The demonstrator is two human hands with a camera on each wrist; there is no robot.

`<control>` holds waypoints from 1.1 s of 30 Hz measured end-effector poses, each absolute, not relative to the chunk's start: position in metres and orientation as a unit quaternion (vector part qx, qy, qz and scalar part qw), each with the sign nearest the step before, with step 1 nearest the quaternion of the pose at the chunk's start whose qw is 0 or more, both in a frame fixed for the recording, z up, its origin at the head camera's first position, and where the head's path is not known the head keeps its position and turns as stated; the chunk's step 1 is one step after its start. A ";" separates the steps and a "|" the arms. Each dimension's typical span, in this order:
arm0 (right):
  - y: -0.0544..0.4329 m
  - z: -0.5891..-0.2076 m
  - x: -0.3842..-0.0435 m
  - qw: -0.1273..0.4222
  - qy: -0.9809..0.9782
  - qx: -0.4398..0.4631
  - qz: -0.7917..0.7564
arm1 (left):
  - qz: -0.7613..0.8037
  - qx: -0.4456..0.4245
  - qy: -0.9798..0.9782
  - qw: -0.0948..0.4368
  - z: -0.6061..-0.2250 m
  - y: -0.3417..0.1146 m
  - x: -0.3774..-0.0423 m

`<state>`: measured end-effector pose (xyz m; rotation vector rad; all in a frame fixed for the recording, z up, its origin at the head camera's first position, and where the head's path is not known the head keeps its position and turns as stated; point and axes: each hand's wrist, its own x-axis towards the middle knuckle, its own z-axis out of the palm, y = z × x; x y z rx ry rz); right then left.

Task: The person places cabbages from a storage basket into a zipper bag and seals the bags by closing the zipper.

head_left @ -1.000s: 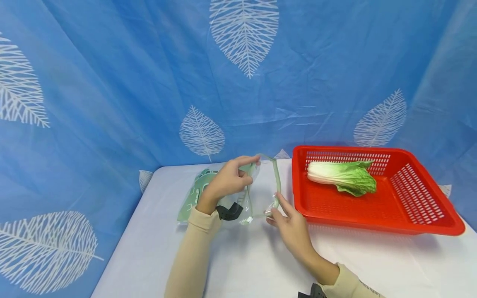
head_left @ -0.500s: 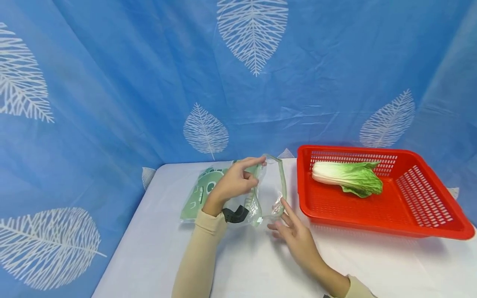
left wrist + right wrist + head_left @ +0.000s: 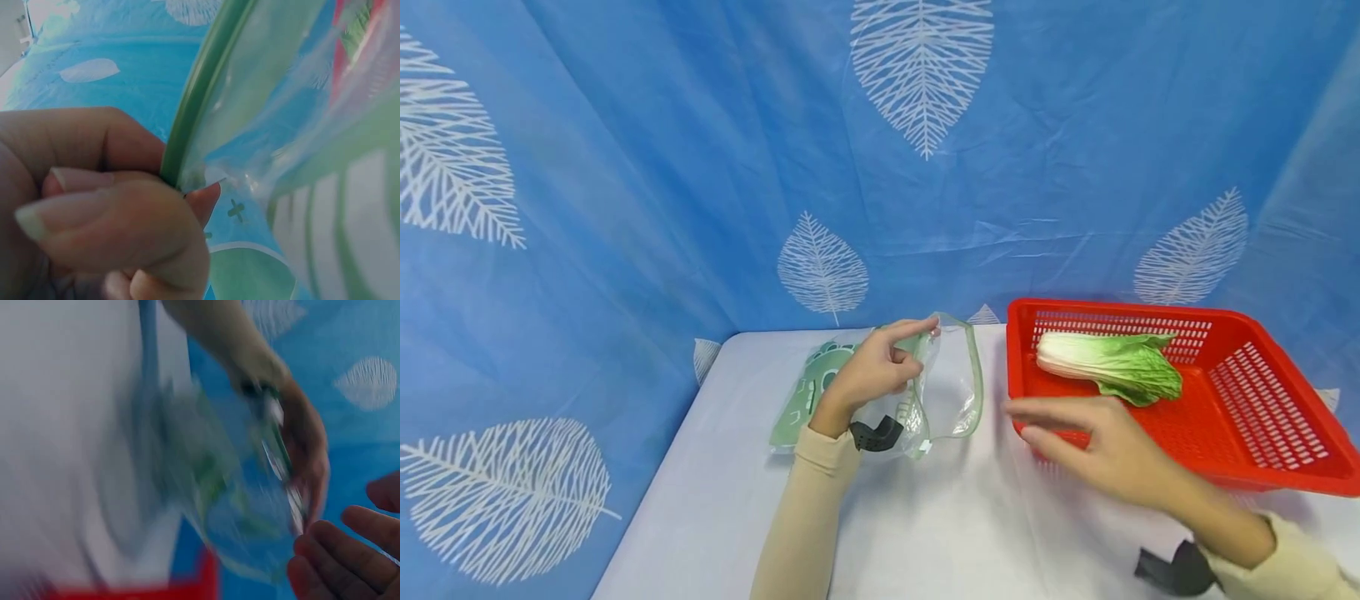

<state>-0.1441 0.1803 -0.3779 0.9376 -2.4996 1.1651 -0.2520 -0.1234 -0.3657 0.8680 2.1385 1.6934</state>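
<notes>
A clear zip bag (image 3: 951, 379) with a green rim and a green cartoon print stands with its mouth spread toward the right. My left hand (image 3: 880, 367) pinches the bag's green edge between thumb and fingers, as the left wrist view shows close up. Away from the bag, my right hand (image 3: 1097, 437) hangs over the near left rim of the red basket (image 3: 1225, 479), blurred, its fingers fairly straight and holding nothing. In that basket lies a Chinese cabbage (image 3: 1105, 365), white stem to the left and green leaves to the right.
A white cloth (image 3: 940, 533) covers the table. Behind it hangs a blue curtain (image 3: 737, 167) with white leaf prints. The printed part of the bag (image 3: 805, 396) lies left of my left wrist.
My right hand has let go of the bag's rim and moved right to the basket. My left hand keeps its pinch. The view has shifted slightly left.
</notes>
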 end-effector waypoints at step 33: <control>0.326 -0.423 -0.299 -0.047 -0.937 0.169 0.302 | 0.596 0.290 0.735 0.143 -0.369 -0.128 -0.254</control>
